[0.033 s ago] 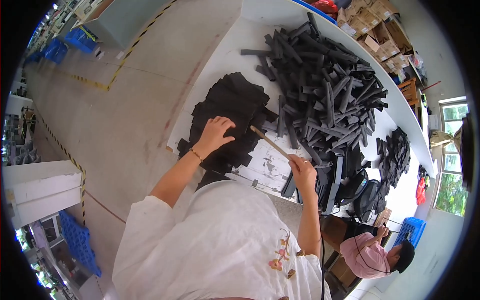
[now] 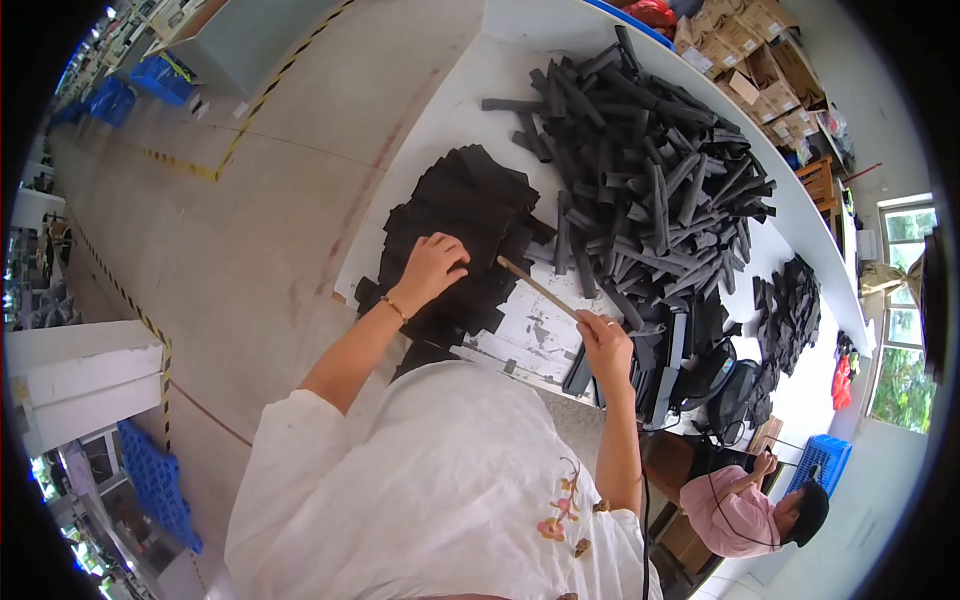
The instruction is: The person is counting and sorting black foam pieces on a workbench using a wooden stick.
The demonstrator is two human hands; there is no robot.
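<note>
The left hand (image 2: pixel 430 272) is over the near part of a broad, layered spread of thin, flat black pieces (image 2: pixel 460 205), at the left side of a white, straight-edged table (image 2: pixel 465 110). Its fingers are half bent and the thumb stands apart from them, with a gap between and nothing gripped; whether it presses on the pieces or hovers just above cannot be told.

The right hand (image 2: pixel 605 347), farther right, is closed around the near end of a slim, straight, light-brown stick (image 2: pixel 540 283). The stick slants far and left, its tip at the right part of the black spread; whether the tip touches is unclear.

Just right of the spread, a large, loose heap of dark grey-black rolled tubes (image 2: pixel 650 170) covers the far middle of the table. Farther right lies a smaller heap of black pieces (image 2: pixel 790 315). At the near right, a person in a pink top (image 2: pixel 735 510) sits by a blue plastic crate (image 2: pixel 825 460).
</note>
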